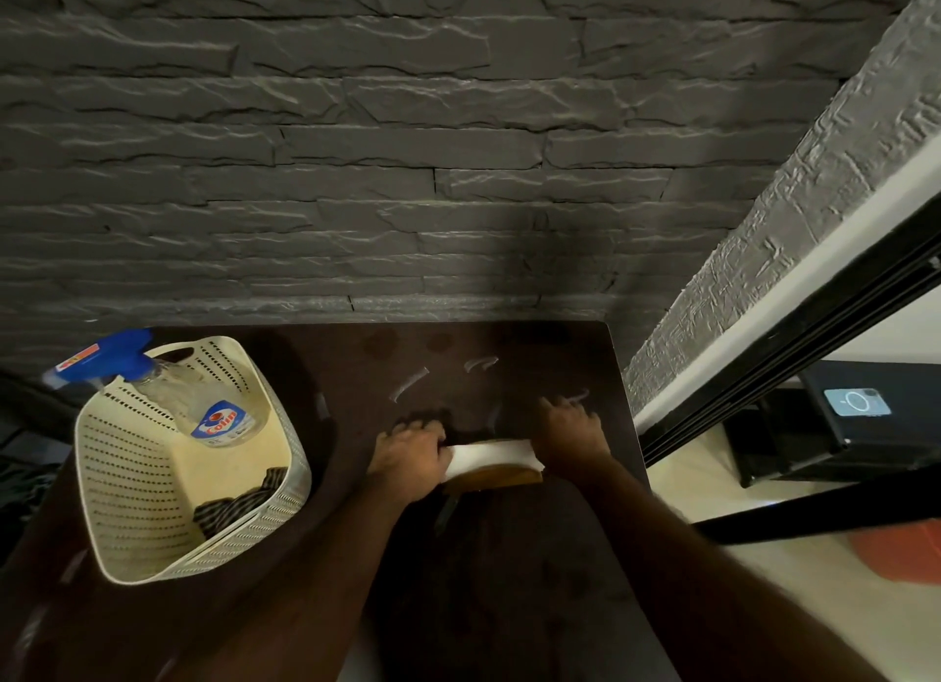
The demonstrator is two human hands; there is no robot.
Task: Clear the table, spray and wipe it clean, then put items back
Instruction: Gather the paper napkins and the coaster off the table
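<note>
Both hands hold a white folded cloth or paper pad [493, 454] with a brown underside over the dark brown wooden table [534, 554]: left hand [410, 457] curled round its left end, right hand [573, 434] at its right end, fingers spread forward, grip unclear. Cream perforated plastic basket [127, 477] sits on the table's left part, holding a clear spray bottle with blue trigger [168, 391] and a dark striped cloth [239, 503]. Wet streaks [407, 383] lie on the tabletop beyond the hands.
</note>
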